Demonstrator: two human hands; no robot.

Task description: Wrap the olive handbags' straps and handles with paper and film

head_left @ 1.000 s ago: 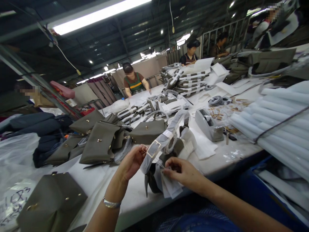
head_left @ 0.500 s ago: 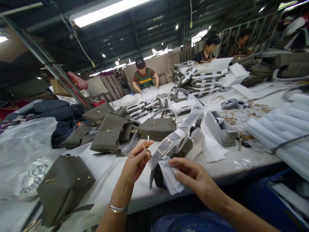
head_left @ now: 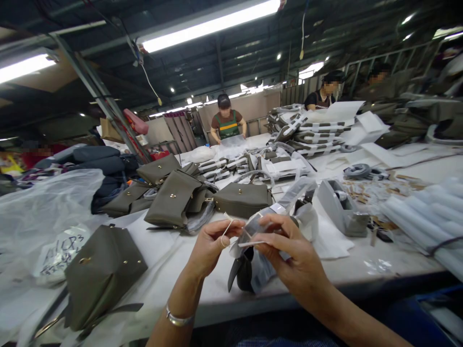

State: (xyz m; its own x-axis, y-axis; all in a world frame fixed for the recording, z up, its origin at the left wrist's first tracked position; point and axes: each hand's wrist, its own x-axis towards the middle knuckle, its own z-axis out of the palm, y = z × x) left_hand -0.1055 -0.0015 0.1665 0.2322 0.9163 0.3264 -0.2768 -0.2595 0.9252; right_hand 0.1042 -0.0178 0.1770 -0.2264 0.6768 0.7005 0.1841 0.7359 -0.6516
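Pinches thin white looped string [head_left: 227,228] in left hand [head_left: 210,246], flat white paper tag [head_left: 249,243] in right hand [head_left: 297,250]. Holds both above the white tabletop [head_left: 216,289].

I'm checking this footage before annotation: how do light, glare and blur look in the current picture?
Head view: the long tube light is burnt out to white, the ceiling very dark; head view: small glints on the plastic scraps; head view: the white rolls at the right edge look soft; head view: left hand and right hand are fairly clear.
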